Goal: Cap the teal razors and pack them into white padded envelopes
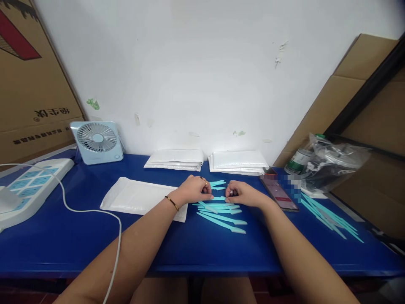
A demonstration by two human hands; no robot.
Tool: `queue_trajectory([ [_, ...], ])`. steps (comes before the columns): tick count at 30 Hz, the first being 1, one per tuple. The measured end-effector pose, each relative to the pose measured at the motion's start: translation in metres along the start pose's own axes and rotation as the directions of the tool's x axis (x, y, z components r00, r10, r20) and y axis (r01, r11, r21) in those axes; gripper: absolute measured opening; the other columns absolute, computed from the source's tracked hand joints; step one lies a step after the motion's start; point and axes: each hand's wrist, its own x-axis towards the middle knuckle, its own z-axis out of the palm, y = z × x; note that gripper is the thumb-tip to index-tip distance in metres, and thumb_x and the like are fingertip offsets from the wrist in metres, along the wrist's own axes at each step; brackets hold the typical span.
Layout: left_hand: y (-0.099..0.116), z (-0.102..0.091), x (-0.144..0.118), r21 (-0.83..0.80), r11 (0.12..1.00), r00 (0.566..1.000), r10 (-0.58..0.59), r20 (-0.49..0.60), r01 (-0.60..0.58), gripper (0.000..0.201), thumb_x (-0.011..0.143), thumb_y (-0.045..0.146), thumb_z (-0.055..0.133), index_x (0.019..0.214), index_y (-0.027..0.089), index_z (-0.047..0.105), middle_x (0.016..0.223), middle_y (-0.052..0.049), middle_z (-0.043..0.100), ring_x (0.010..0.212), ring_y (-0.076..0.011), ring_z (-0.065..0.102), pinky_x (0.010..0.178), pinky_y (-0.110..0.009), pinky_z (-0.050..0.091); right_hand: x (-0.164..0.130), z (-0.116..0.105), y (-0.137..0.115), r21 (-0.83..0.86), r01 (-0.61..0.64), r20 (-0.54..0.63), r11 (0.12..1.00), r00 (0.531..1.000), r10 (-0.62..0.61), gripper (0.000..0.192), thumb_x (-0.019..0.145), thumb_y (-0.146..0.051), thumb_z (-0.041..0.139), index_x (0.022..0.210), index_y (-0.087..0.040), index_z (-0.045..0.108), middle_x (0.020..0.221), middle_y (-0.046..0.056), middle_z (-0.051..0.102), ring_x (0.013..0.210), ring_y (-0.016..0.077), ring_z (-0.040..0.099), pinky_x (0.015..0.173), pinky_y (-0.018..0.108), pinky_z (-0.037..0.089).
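Note:
A teal eyebrow razor point(219, 198) lies crosswise between my two hands. My left hand point(195, 189) is closed at its left end, thumb and finger pinched together. At the opposite end my right hand point(239, 194) is closed too, fingers curled in and thumb against the razor. Several more teal razors point(221, 223) are fanned out on the blue table just below my hands, and a few point(217, 184) lie beyond them. A flat white padded envelope point(136, 197) rests left of the razors, partly under my left forearm.
Two stacks of white envelopes, a left one point(174, 159) and a right one point(238, 162), stand against the wall. A phone point(278, 192), loose razors point(332, 217) and a plastic bag point(332, 164) are at right. A fan point(98, 141), power strip point(34, 185) and white cable point(91, 210) occupy the left.

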Motion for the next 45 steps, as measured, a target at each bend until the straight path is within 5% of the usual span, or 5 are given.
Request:
queue_trajectory([
  [5, 0.006, 0.001, 0.000, -0.001, 1.000, 0.997, 0.015, 0.081, -0.015, 0.018, 0.078, 0.038, 0.060, 0.075, 0.022, 0.067, 0.073, 0.003, 0.069, 0.071, -0.0130, 0.060, 0.072, -0.026, 0.035, 0.000, 0.001, -0.002, -0.009, 0.006, 0.022, 1.000, 1.000, -0.006, 0.017, 0.074, -0.036, 0.064, 0.075, -0.019, 0.064, 0.080, 0.002, 0.053, 0.066, 0.0127, 0.050, 0.059, 0.025, 0.039],
  [12, 0.000, -0.001, 0.006, 0.091, 0.991, 0.992, -0.085, -0.092, 0.094, 0.015, 0.080, 0.030, 0.056, 0.074, 0.022, 0.068, 0.077, 0.001, 0.070, 0.077, -0.0167, 0.061, 0.076, -0.028, 0.038, -0.007, -0.020, 0.022, -0.069, -0.098, -0.198, 0.993, 0.977, 0.083, 0.016, 0.075, -0.034, 0.061, 0.074, -0.019, 0.065, 0.081, 0.004, 0.059, 0.070, 0.0156, 0.052, 0.063, 0.028, 0.040],
  [17, -0.009, 0.006, 0.004, 0.058, 0.993, 0.988, -0.097, -0.122, 0.105, 0.031, 0.080, 0.039, 0.058, 0.107, 0.026, 0.064, 0.110, -0.001, 0.066, 0.099, -0.0202, 0.058, 0.081, -0.028, 0.042, -0.006, -0.023, 0.036, -0.129, -0.158, -0.259, 0.979, 0.958, 0.120, 0.014, 0.073, -0.031, 0.062, 0.079, -0.020, 0.068, 0.081, 0.004, 0.061, 0.068, 0.0159, 0.052, 0.062, 0.028, 0.039],
  [30, -0.004, 0.001, 0.000, -0.038, 0.998, 0.999, 0.041, 0.003, -0.041, 0.034, 0.083, 0.035, 0.057, 0.115, 0.027, 0.062, 0.118, 0.000, 0.063, 0.107, -0.0182, 0.056, 0.087, -0.025, 0.042, -0.004, -0.002, -0.003, 0.049, 0.034, 0.125, 0.998, 0.991, -0.040, 0.023, 0.071, -0.041, 0.068, 0.082, -0.020, 0.066, 0.077, 0.002, 0.059, 0.067, 0.0148, 0.054, 0.059, 0.026, 0.042],
  [45, 0.013, 0.003, -0.001, -0.028, 0.997, 0.996, 0.079, 0.038, -0.078, 0.031, 0.086, 0.044, 0.048, 0.085, 0.023, 0.069, 0.074, 0.001, 0.069, 0.067, -0.0138, 0.059, 0.058, -0.024, 0.036, -0.010, -0.015, -0.005, 0.152, -0.034, -0.035, 0.988, 0.999, 0.040, 0.025, 0.075, -0.042, 0.064, 0.080, -0.018, 0.062, 0.067, 0.000, 0.056, 0.060, 0.0122, 0.046, 0.056, 0.025, 0.038],
])
